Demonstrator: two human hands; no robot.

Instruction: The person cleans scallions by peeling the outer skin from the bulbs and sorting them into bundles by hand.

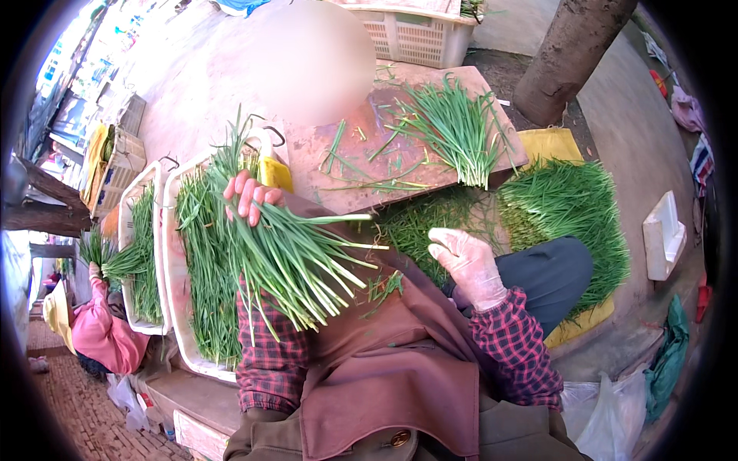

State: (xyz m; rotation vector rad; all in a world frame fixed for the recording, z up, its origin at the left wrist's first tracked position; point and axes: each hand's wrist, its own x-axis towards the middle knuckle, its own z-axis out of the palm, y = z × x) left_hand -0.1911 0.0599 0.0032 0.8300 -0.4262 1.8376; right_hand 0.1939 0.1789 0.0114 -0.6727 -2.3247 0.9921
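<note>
My left hand (252,194) is closed around a bunch of garlic chives (307,253). The pale stem ends fan out to the right over my brown apron (384,330), while the leafy tops stick up behind the fingers. My right hand (467,265), in a thin translucent glove, hovers above my knee. Its thumb and forefinger stand slightly apart, with nothing visible between them. Beyond it, another bundle of chives (461,131) lies on a low stone slab (315,173), stems toward me, among loose scraps. Bits of leaf (384,288) cling to the apron.
At left stand two long white tubs (175,307) of chives. More chives (569,223) are heaped on yellow sacking (550,144) at right. A tree trunk (565,61), a white crate (423,38) and a foam box (663,234) are around. Another person (108,330) in pink handles chives at far left.
</note>
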